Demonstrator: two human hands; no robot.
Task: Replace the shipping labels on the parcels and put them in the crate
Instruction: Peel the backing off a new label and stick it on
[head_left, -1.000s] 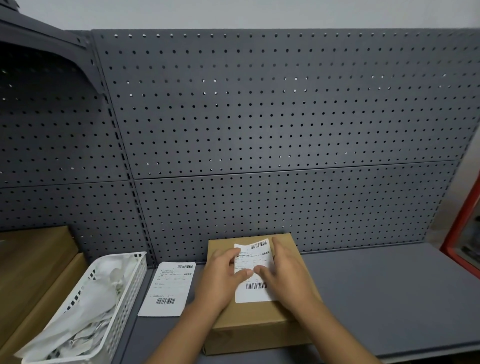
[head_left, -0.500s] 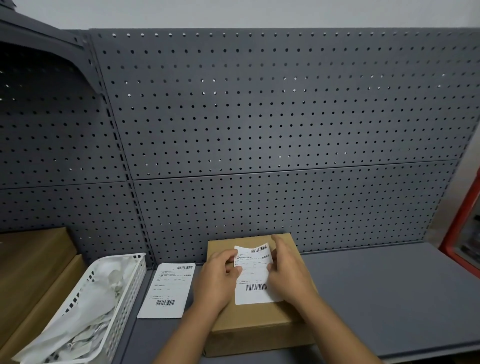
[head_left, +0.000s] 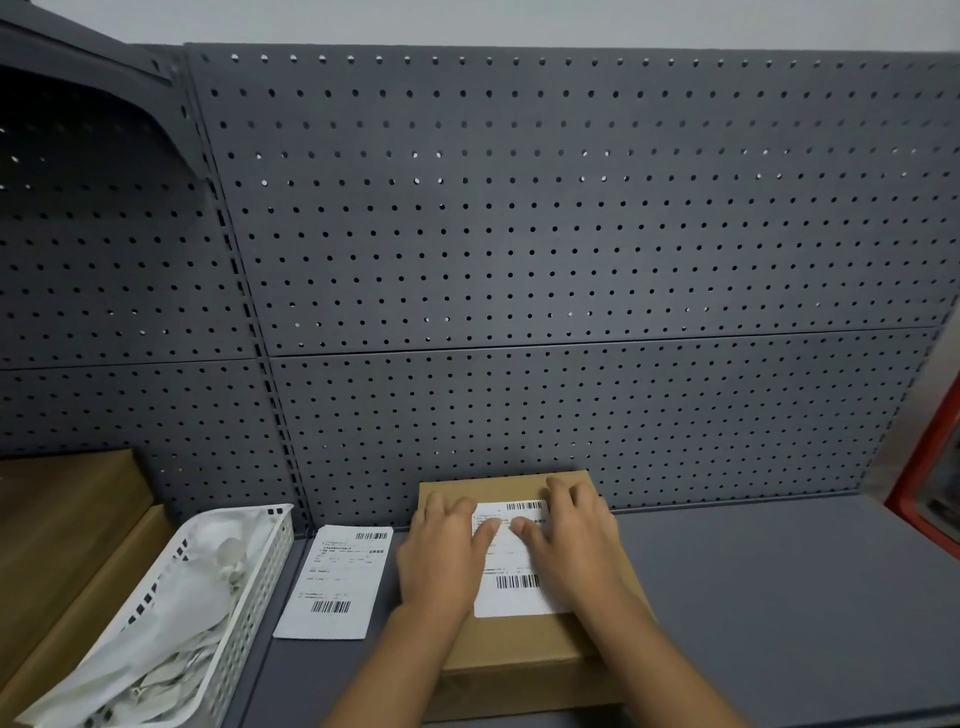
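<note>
Pegboard (head_left: 519, 260): behind shelf (head_left: 779, 597).
Box (head_left: 519, 644): on shelf, against pegboard.
Basket (head_left: 249, 587): far left, holds crumpled paper.
Spare label (head_left: 335, 582): flat between basket and box.
Label (head_left: 511, 587): on box top.
Left hand (head_left: 441, 556): flat, fingers straight, pressing label.
Right hand (head_left: 576, 540): flat, likewise pressing label.

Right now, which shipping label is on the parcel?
The label under the left hand and right hand, atop the parcel; the other label lies on the shelf.
</note>
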